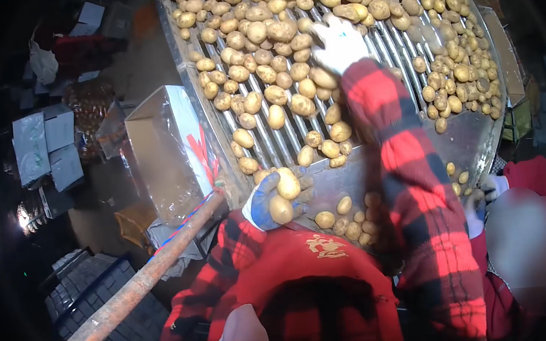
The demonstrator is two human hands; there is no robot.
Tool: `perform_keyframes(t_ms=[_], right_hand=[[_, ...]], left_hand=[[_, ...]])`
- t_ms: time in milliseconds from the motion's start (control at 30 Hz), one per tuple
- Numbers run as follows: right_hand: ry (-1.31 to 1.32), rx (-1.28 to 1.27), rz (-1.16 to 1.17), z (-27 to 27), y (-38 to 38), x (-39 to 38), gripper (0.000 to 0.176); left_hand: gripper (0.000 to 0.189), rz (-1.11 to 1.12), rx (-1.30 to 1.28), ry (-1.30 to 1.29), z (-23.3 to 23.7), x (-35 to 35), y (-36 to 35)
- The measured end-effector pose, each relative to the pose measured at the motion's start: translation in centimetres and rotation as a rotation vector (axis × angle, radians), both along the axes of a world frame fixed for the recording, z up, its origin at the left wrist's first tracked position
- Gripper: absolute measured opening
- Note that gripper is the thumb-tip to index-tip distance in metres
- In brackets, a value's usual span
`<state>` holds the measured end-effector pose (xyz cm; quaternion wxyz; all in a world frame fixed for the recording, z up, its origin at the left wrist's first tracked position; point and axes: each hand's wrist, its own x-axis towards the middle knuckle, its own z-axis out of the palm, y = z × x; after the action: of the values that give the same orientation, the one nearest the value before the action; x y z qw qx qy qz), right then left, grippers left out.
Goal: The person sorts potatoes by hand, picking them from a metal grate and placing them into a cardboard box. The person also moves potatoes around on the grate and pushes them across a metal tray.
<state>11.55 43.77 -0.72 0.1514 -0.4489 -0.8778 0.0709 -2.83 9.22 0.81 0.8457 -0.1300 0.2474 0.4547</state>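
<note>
Potatoes (pixel 275 94) lie spread over a conveyor of metal rollers (pixel 271 146). Near the conveyor's lower left edge, my left hand (pixel 274 202), in a blue and white glove, is palm up with its fingers curled around two potatoes (pixel 288 184). My right hand (pixel 341 44), in a white glove, reaches across the rollers with its back to the camera. Its fingers are spread at the edge of the potatoes near the top middle, and nothing shows held in it.
A rusty pipe (pixel 141 281) runs along the lower left, beside an open cardboard box (pixel 158 153). A metal ledge (pixel 344 188) with more potatoes borders the rollers. A co-worker's gloved hand (pixel 489 190) is at the right. Flat boxes (pixel 46 145) lie at the far left.
</note>
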Motion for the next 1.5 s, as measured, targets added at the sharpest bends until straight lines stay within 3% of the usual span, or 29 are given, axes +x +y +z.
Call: perform_keyframes(t_ms=[133,200,233,333,367,400,433,500,533,600,633,667,767,800,867,933,1000,1033,1067,1100,1133,1167,1200,1267,1333,1367,1400,1433,1500], right_hand=[[0.159,-0.115,-0.047,-0.8,-7.0,5.0,0.027],[0.463,-0.550,-0.149,-1.0,-9.7,6.9,0.030],[0.439,-0.656,-0.121,-0.7,-9.8,7.9,0.031],[0.415,-0.620,-0.128,3.8,-8.6,5.5,0.034],[0.335,-0.349,-0.076,3.4,-7.2,3.7,0.038],[0.357,-0.386,-0.050,6.2,-6.2,1.7,0.044],[0.423,-0.202,-0.003,4.3,-4.1,-0.8,0.044],[0.122,-0.223,0.109,5.1,0.1,-5.6,0.055],[-0.134,-0.420,0.145,4.0,2.1,-8.2,0.055],[-0.138,-0.402,0.087,5.1,-0.8,-9.3,0.038],[0.040,-0.388,0.085,3.7,-2.5,-8.9,0.037],[-0.072,-0.358,0.061,4.0,-4.6,-8.5,0.034],[0.086,-0.382,0.048,2.6,-9.5,-4.2,0.034],[0.187,-0.410,-0.001,3.4,-11.2,-2.2,0.035],[0.485,-0.381,-0.033,4.6,-15.1,1.6,0.041],[0.419,-0.170,-0.074,5.3,-20.2,3.6,0.043],[0.139,-0.414,-0.065,7.0,-25.6,4.5,0.045],[0.175,-0.446,-0.007,7.5,-28.5,5.2,0.045],[0.213,-0.475,0.054,7.8,-30.3,6.4,0.046],[0.341,-0.621,0.007,8.2,-30.6,7.8,0.045],[0.472,-0.769,-0.038,8.7,-30.7,9.2,0.044],[0.407,-0.652,-0.150,9.0,-30.5,10.6,0.042],[0.255,-0.544,-0.216,8.0,-29.5,12.6,0.041],[0.117,-0.111,-0.371,5.9,-25.6,15.3,0.042],[-0.206,-0.044,-0.448,2.8,-20.5,17.2,0.055],[-0.287,-0.116,-0.430,0.9,-17.9,17.8,0.058],[-0.407,-0.361,-0.390,-0.5,-15.3,17.8,0.060],[-0.429,-0.396,-0.393,-1.4,-14.1,17.7,0.062],[-0.314,-0.468,-0.377,-0.4,-12.6,18.3,0.060]], left_hand=[[0.067,-0.019,-0.051,0.042,1.2,0.6,1.6],[0.067,-0.048,-0.011,-0.040,0.9,0.5,1.8],[0.067,-0.044,-0.004,-0.040,0.6,0.4,1.8],[0.067,-0.073,0.007,-0.087,0.1,0.5,1.4],[0.067,-0.065,-0.026,-0.043,0.4,0.8,1.6],[0.068,-0.059,-0.058,0.002,0.7,0.9,1.5],[0.068,-0.059,-0.063,0.005,0.7,1.0,1.5],[0.069,-0.004,-0.025,-0.014,0.7,1.0,0.8],[0.069,-0.011,-0.026,-0.013,0.8,0.9,0.5],[0.070,0.108,0.009,-0.025,1.0,0.8,0.2],[0.066,0.163,0.045,0.029,0.9,0.9,-0.3],[0.063,0.223,0.081,0.080,0.8,1.2,-0.6],[0.063,0.400,-0.114,-0.330,0.8,0.3,0.2],[0.065,0.376,-0.159,-0.196,-0.3,-0.4,-0.1],[0.064,0.323,-0.055,-0.350,1.0,-0.1,1.0],[0.063,0.220,0.052,-0.295,-0.6,0.2,0.7],[0.065,0.110,0.117,-0.241,-1.2,0.9,0.7],[0.065,0.203,-0.060,-0.133,-2.1,1.2,0.0],[0.062,0.085,0.654,0.165,0.9,3.2,1.0],[0.055,0.029,0.406,0.111,-2.2,2.2,-1.4],[0.048,-0.024,0.156,0.060,-5.3,1.2,-4.0],[0.042,-0.034,0.019,-0.079,1.4,2.7,-2.1],[0.062,-0.030,0.578,0.212,-0.3,3.0,-4.1],[0.067,0.021,0.246,-0.095,-1.8,2.3,-5.1],[0.069,-0.024,0.106,-0.035,-0.1,2.4,-3.4],[0.072,-0.070,-0.041,0.019,0.6,2.4,-2.8],[0.072,-0.060,-0.043,0.026,0.9,2.3,-2.8],[0.072,-0.032,-0.035,-0.086,1.2,2.2,-2.8],[0.077,0.032,-0.003,-0.242,1.0,1.6,-3.6]])
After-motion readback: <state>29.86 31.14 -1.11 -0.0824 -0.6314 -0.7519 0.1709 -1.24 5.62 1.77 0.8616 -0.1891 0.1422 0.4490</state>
